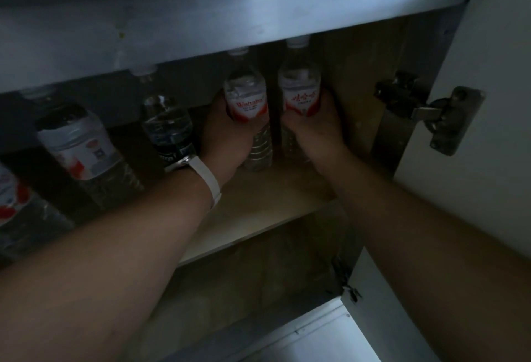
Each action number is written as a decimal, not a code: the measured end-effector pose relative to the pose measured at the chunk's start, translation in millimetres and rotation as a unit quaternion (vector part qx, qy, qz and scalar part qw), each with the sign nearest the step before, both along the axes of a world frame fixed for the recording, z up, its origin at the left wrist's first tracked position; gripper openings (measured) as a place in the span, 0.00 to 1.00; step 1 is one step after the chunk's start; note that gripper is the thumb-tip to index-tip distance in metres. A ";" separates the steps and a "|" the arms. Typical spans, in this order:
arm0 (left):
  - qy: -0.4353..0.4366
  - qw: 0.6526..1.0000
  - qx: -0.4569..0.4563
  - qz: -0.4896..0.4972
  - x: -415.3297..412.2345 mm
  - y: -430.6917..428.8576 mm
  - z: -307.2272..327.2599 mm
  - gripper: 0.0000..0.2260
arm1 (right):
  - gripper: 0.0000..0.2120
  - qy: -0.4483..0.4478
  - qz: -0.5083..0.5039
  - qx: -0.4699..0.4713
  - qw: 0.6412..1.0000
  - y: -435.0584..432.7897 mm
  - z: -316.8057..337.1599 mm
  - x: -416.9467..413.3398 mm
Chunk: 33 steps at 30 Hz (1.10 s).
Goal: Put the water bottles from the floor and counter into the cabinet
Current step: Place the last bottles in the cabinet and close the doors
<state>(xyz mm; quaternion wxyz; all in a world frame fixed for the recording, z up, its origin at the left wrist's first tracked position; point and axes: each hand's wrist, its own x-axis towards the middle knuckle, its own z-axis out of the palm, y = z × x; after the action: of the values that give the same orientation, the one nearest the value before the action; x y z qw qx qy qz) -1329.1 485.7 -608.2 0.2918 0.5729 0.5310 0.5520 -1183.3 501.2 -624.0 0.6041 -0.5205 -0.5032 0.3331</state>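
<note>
Head view showed the left hand (pixel 222 134) and right hand (pixel 313 128), fingers wrapped round a bottle (pixel 247 97) each, standing them on the cabinet shelf (pixel 258 203) beside three others; next, likely letting go and withdrawing.

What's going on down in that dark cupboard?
A person is stocking water bottles on a cabinet shelf. The left hand grips one red-labelled bottle and the right hand grips another, both upright side by side at the right end of the shelf. Three more bottles already stand further left: a dark-labelled one and two with red and white labels. The cabinet door hangs open on the right.
</note>
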 end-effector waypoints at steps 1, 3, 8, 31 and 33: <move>0.004 1.000 -0.001 -0.002 -0.7 -0.3 -1.1 0.24 | 0.31 -0.002 0.008 -0.003 1.000 0.0 -0.8 1.1; 0.008 1.000 -0.006 -0.009 -1.8 -1.1 -2.6 0.25 | 0.32 -0.007 0.023 -0.011 1.000 -1.1 -3.1 2.6; 0.007 1.000 -0.022 -0.002 -1.0 -3.0 -4.3 0.25 | 0.30 -0.008 0.025 -0.026 0.999 -4.4 -12.6 0.6; 0.077 0.973 0.001 0.216 -99.2 -127.3 -45.8 0.24 | 0.25 -0.083 0.088 0.001 0.993 -86.2 -15.5 -81.6; 0.093 0.963 -0.006 0.252 -109.9 -130.6 -43.9 0.27 | 0.28 -0.096 0.118 -0.012 0.988 -83.6 -12.9 -97.4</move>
<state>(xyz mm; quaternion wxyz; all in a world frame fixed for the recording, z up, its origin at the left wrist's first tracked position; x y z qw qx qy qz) -1439.0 355.1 -652.1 0.0961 0.4678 0.6862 0.5487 -1280.6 417.6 -637.0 0.5033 -0.4944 -0.6129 0.3560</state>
